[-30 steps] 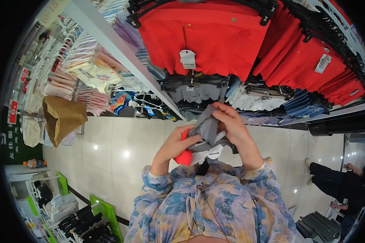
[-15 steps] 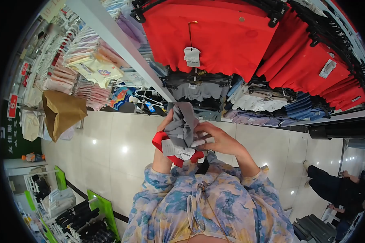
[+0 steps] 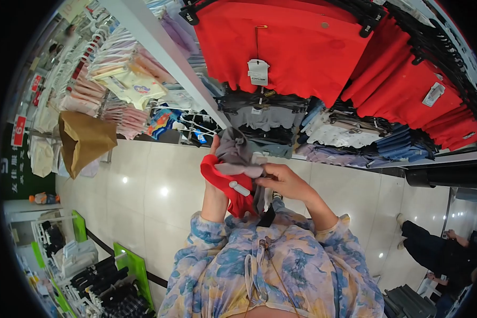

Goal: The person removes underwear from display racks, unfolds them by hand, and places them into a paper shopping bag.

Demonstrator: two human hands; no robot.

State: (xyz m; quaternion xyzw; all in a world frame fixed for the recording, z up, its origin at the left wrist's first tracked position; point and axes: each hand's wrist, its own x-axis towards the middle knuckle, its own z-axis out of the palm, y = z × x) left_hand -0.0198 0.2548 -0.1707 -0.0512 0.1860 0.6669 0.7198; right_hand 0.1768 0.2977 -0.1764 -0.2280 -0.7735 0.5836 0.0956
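Note:
In front of my body, my left hand (image 3: pixel 213 192) is closed around a bunched red garment (image 3: pixel 216 173) and grey garment (image 3: pixel 234 147); most of its fingers are hidden behind the cloth. The exact kind of both garments cannot be made out. A small white tag (image 3: pixel 240 188) lies against the red cloth. On the other side, my right hand (image 3: pixel 287 183) pinches a fold of the grey garment between thumb and fingers. The grey cloth lies partly over the red one and also hangs down below my right fingers.
Ahead hang red garments (image 3: pixel 281 47) on black clip hangers, above rows of folded-over clothes. A white post (image 3: pixel 164 58) rises at the left, near a brown paper bag (image 3: pixel 85 143). Green-edged racks (image 3: pixel 132 270) stand lower left. A person (image 3: pixel 440 252) is at the right on the tiled floor.
My right hand has pulled the grey garment down and across, so more red cloth shows. The large white label is no longer visible; a small white tag shows on the red cloth.

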